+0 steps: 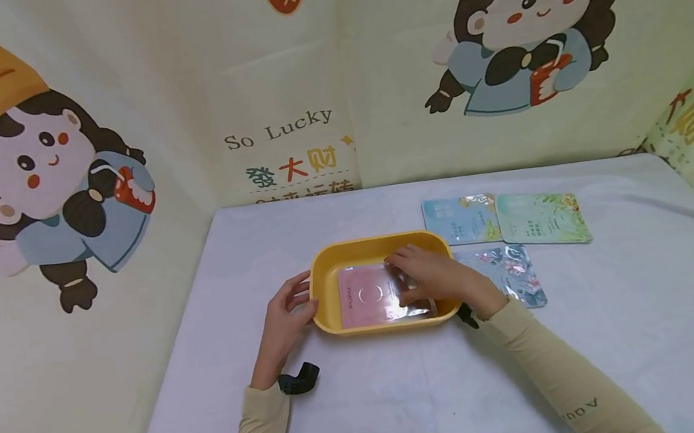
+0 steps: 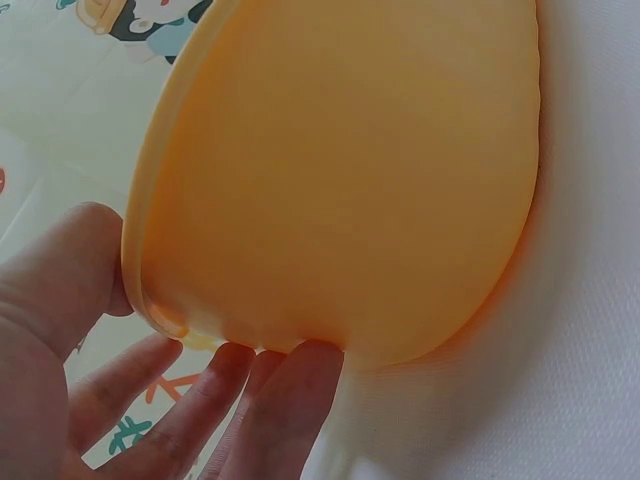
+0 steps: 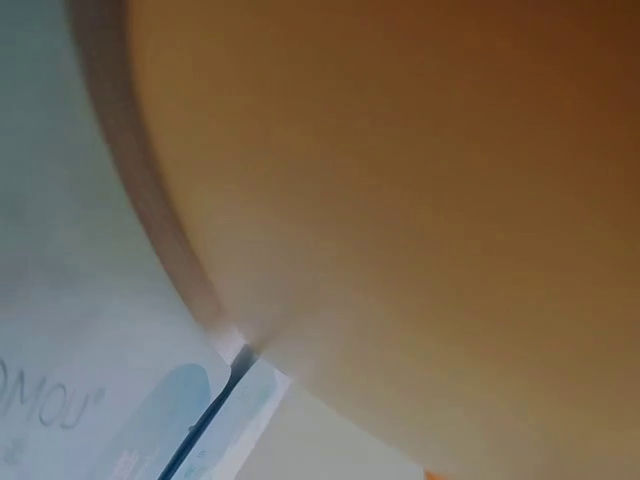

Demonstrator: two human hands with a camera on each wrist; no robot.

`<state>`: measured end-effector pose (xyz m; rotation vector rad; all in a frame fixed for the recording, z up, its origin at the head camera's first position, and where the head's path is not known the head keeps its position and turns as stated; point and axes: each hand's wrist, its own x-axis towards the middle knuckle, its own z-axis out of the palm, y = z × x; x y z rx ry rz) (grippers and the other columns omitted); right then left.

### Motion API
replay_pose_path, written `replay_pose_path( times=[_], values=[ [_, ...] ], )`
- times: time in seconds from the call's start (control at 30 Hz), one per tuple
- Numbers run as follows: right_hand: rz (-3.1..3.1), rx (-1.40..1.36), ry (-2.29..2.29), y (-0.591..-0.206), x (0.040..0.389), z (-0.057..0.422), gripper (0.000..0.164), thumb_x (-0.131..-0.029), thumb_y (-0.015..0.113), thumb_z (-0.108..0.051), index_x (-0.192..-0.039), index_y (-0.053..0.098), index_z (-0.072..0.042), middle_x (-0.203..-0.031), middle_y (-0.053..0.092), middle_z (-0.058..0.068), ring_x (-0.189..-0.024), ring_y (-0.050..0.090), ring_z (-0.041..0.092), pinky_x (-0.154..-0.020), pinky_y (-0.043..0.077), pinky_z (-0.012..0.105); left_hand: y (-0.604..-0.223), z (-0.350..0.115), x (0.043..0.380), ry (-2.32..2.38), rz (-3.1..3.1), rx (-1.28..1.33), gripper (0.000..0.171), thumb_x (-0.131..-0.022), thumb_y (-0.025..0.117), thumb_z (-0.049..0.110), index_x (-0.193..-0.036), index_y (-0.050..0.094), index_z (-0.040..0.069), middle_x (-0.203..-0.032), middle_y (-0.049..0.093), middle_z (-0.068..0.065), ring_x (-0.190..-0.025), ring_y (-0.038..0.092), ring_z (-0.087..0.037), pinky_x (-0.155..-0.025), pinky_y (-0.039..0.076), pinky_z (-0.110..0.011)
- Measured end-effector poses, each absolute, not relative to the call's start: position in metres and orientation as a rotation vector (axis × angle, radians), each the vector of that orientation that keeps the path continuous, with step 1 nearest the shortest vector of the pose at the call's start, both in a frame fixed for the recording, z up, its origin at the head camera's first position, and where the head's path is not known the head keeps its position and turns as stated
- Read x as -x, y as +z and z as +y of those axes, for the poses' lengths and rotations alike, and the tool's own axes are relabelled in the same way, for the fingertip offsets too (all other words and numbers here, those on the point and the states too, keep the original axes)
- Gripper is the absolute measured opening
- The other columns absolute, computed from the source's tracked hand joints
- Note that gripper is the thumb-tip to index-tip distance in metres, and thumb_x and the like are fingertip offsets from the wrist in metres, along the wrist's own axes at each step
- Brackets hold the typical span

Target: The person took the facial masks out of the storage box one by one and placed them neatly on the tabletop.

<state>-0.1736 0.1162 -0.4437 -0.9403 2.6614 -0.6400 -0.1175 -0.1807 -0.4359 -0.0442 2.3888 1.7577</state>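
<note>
Wall cloth [image 1: 380, 61]: pale, with cartoon figures in big orange hats, behind your table.
White table [image 1: 370, 401]: it holds the tub near its middle.
Yellow tub [image 1: 326, 284]: upright, between your two hands.
Pink pack [image 1: 370, 300]: inside the tub, lying flat, its right end partly under your hand. It looks slippery, so I'd handle it gently by its edges and keep the tub steady.
Packs outside: blue [image 1: 461, 220] and green [image 1: 542, 218] touch, right of the tub; a flowery one [image 1: 513, 272] is nearer you, partly hidden by your right arm.
Right hand [image 1: 435, 274]: it reaches over the tub's right side, palm down, fingers at the pink pack. You can't tell here if they pinch it.
Left hand [image 1: 285, 321]: thumb and fingers curve around the tub's left end, holding it.
</note>
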Motion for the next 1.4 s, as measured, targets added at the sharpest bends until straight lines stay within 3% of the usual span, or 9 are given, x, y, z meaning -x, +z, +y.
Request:
replay_pose_path(
  times=[0.33, 0.6, 0.9, 1.03, 1.4],
  values=[
    [2.691, 0.936, -0.57, -0.446, 0.172, 0.115, 0.068, -0.08, 0.082, -0.034, -0.133, 0.055, -0.003, -0.126, 0.058, 0.009, -0.115, 0.048, 0.023, -0.103, 0.048, 0.037, -0.439, -0.18, 0.117, 1.764, 2.388, 0.05, 0.053, -0.093, 0.064, 0.006, -0.144, 0.05, 0.01, -0.138, 0.056, -0.017, -0.122, 0.057, -0.033, -0.081, 0.059, -0.027],
    [2.742, 1.026, -0.518, -0.445, 0.17, 0.115, 0.064, -0.078, 0.084, -0.031, -0.13, 0.057, -0.003, -0.119, 0.057, 0.009, -0.11, 0.048, 0.023, -0.098, 0.05, 0.035, -0.468, -0.188, 0.125, 1.784, 2.415, 0.043, 0.051, -0.092, 0.068, 0.015, -0.14, 0.054, 0.022, -0.135, 0.058, -0.01, -0.12, 0.059, -0.027, -0.083, 0.059, -0.029],
    [2.738, 1.044, -0.559, -0.445, 0.174, 0.117, 0.062, -0.076, 0.086, -0.032, -0.125, 0.06, -0.005, -0.108, 0.052, 0.005, -0.106, 0.043, 0.024, -0.089, 0.044, 0.035, -0.459, -0.186, 0.125, 1.744, 2.421, 0.054, 0.051, -0.093, 0.065, 0.01, -0.142, 0.052, 0.017, -0.136, 0.057, -0.012, -0.121, 0.058, -0.029, -0.084, 0.059, -0.03],
    [2.732, 1.03, -0.606, -0.445, 0.177, 0.118, 0.054, -0.079, 0.084, -0.028, -0.123, 0.061, -0.005, -0.108, 0.054, 0.005, -0.104, 0.046, 0.021, -0.089, 0.047, 0.033, -0.456, -0.185, 0.126, 1.728, 2.422, 0.041, 0.053, -0.093, 0.064, 0.007, -0.144, 0.05, 0.013, -0.137, 0.056, -0.015, -0.122, 0.057, -0.031, -0.084, 0.059, -0.031],
    [2.692, 0.999, -0.677, -0.449, 0.183, 0.116, 0.024, -0.092, 0.07, -0.015, -0.113, 0.062, -0.008, -0.104, 0.059, 0.001, -0.092, 0.053, 0.015, -0.086, 0.052, 0.032, -0.469, -0.191, 0.13, 1.761, 2.445, 0.019, 0.05, -0.091, 0.068, 0.016, -0.139, 0.055, 0.023, -0.134, 0.059, -0.008, -0.119, 0.059, -0.026, -0.086, 0.059, -0.033]
  ],
)
